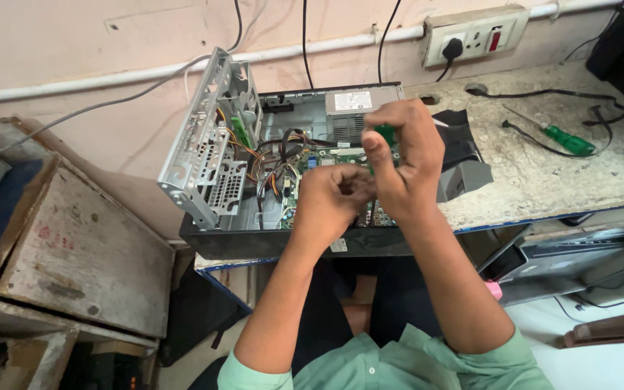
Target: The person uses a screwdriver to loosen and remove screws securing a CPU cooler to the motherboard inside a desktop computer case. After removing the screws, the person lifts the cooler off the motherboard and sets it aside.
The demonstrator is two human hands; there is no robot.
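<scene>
While one open computer case lies below, right hand grips one green-handled screwdriver; left hand is curled shut.

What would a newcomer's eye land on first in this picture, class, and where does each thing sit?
First, the open computer case at the centre of the bench, its metal drive cage swung up on the left above a tangle of coloured wires. Over it the right hand holds a green-handled tool, with the left hand closed just below. Another green screwdriver lies on the bench to the right.
</scene>
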